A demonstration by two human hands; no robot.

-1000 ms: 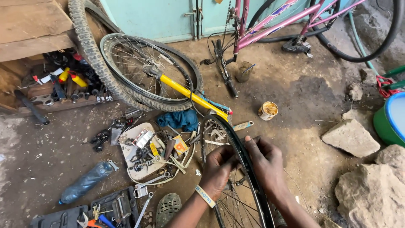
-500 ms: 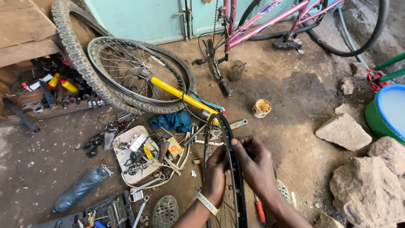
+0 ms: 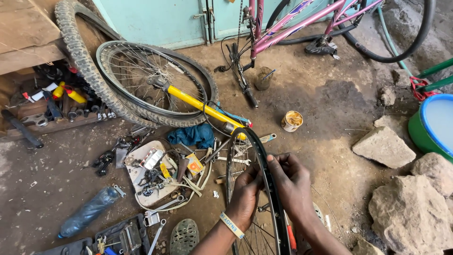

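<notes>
Hands closing in on the upright wheel rim, fingers now pinched at its top arc.

Compared with a second ago, the left hand [image 3: 245, 198] has risen to meet the right hand [image 3: 293, 182], and both sets of fingertips now curl onto the black bicycle rim [image 3: 266, 189], gripping its edge rather than cupping it lower down; the work looks to have moved along the rim. The rim stands on edge just in front of the yellow pump [image 3: 203, 106], which points at its top. Left of the rim lies a tray of small parts [image 3: 151, 177]; right of it, the grease tin [image 3: 291, 121] sits near, stones [image 3: 384, 147] well apart.
</notes>
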